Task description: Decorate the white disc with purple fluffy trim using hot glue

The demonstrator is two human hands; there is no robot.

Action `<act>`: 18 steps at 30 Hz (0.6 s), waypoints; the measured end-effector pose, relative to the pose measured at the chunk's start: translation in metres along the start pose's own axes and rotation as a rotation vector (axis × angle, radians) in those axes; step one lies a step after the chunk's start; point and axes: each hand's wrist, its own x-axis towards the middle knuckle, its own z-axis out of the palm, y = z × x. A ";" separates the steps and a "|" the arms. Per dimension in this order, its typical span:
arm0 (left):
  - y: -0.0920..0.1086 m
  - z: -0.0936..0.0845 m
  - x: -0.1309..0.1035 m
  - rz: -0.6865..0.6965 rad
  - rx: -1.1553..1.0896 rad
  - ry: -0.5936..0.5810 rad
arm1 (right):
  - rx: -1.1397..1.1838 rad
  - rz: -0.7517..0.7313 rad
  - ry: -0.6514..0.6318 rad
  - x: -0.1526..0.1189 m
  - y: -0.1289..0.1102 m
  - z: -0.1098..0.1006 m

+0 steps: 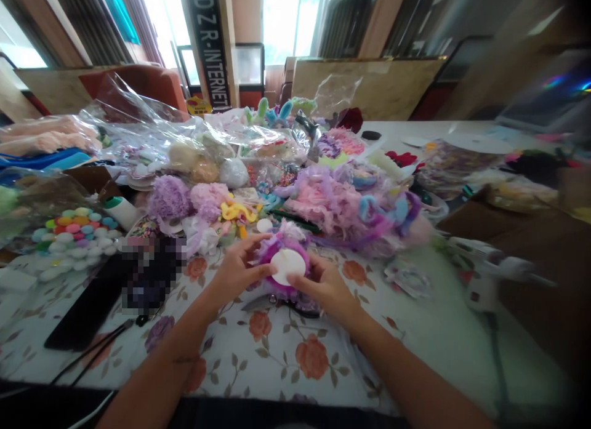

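Both hands pinch a fluffy purple piece with a white disc.

The left hand (235, 270) and right hand (325, 285) meet over the floral tablecloth (277, 349), fingers closed on the purple fluffy piece (281, 256), thumbs pressing its white disc (289, 266); forearms converge from the near edge. A bag of pastel pom-poms (74, 232) lies left, a glue gun (484, 275) right, fluffy craft heaps (323, 198) behind. A sign (211, 47) reads "D.Z.R. INTERNET".

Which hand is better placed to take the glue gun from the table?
The right hand, probably. The glue gun lies on its side of the table; the left hand is farther away. Both now hold the purple fluffy piece.
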 end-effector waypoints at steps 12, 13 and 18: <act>0.012 -0.122 -0.042 -0.560 1.386 0.501 | 0.098 0.052 0.087 0.003 0.000 -0.003; 0.009 -0.127 -0.045 -0.600 1.375 0.458 | 0.107 0.052 0.083 0.003 0.000 -0.004; 0.003 -0.125 -0.035 -0.548 1.398 0.455 | 0.104 0.051 0.078 0.003 0.003 -0.003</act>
